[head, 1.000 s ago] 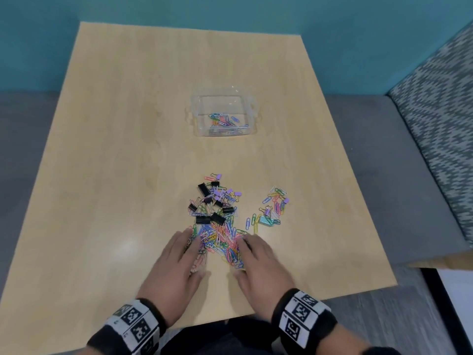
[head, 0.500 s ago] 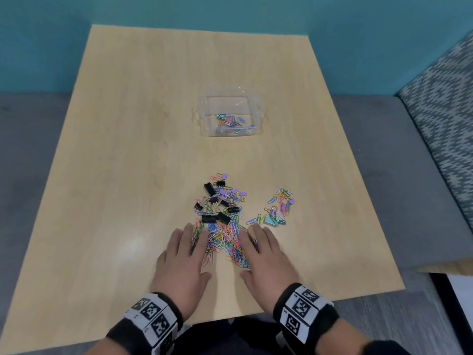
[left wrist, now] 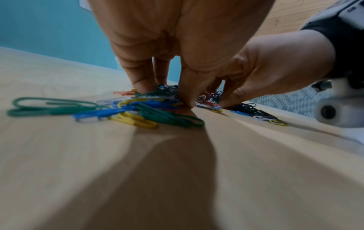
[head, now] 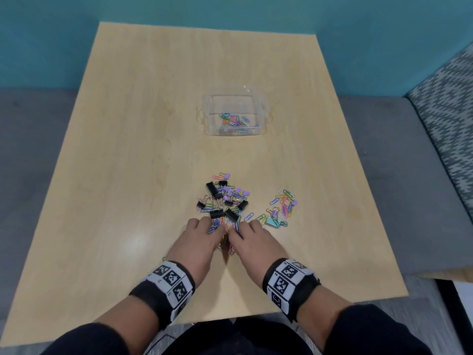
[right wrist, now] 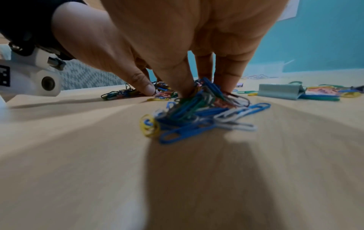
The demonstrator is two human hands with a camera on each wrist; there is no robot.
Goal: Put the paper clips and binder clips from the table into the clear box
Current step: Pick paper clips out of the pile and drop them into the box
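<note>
A heap of coloured paper clips and black binder clips (head: 225, 203) lies on the wooden table (head: 122, 175), with a smaller scatter of clips (head: 282, 207) to its right. My left hand (head: 204, 226) and right hand (head: 245, 228) meet at the heap's near edge, fingers curled down into it. The left wrist view shows my left hand (left wrist: 177, 93) pinching paper clips (left wrist: 149, 105) between thumb and fingers. My right hand (right wrist: 187, 90) grips a bundle of paper clips (right wrist: 197, 109) the same way. Farther back stands the clear box (head: 231, 96), holding several paper clips.
A teal binder clip (head: 271, 221) lies just right of my right hand, also visible as the teal binder clip (right wrist: 279, 93). A patterned bench cushion (head: 448, 119) runs along the table's right side. A teal wall (head: 230, 11) stands behind the table.
Both hands have slid together from flat and apart, and their fingers have curled, bunching the near paper clips between them.
</note>
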